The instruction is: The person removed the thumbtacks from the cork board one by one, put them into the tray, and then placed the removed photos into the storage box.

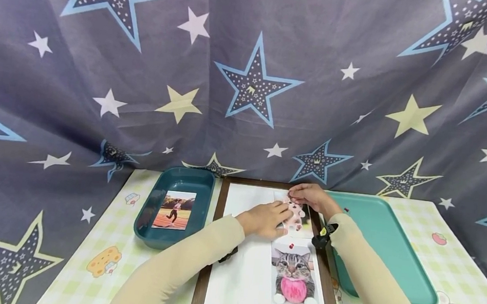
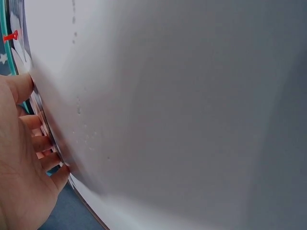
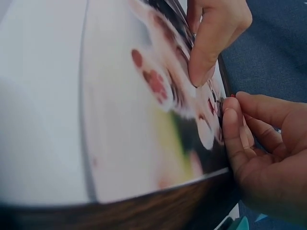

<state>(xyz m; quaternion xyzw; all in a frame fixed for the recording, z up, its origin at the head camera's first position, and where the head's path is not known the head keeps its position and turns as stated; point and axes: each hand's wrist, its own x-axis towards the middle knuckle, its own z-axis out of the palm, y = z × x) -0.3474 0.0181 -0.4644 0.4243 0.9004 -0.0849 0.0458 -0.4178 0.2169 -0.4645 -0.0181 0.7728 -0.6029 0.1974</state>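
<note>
A photo of a pale animal with pink paw pads (image 3: 124, 120) lies on the upper right of a brown-framed white board (image 1: 235, 288). My left hand (image 1: 265, 219) rests its fingertips on this photo, fingers spread and fairly straight. At the photo's top edge, my right hand (image 1: 311, 196) pinches a red push pin (image 3: 233, 95) between thumb and fingers; most of the pin is hidden. Below, a photo of a tabby cat with a pink ball (image 1: 294, 286) lies on the board, with another red push pin (image 1: 291, 246) at its top.
Left of the board stands a dark teal basin (image 1: 143, 233), with a photo of a runner (image 1: 174, 210) inside. To the right lies a green tray (image 1: 391, 264) with a small red pin (image 1: 346, 209) near its upper left. A starry curtain (image 1: 245, 137) hangs behind the table.
</note>
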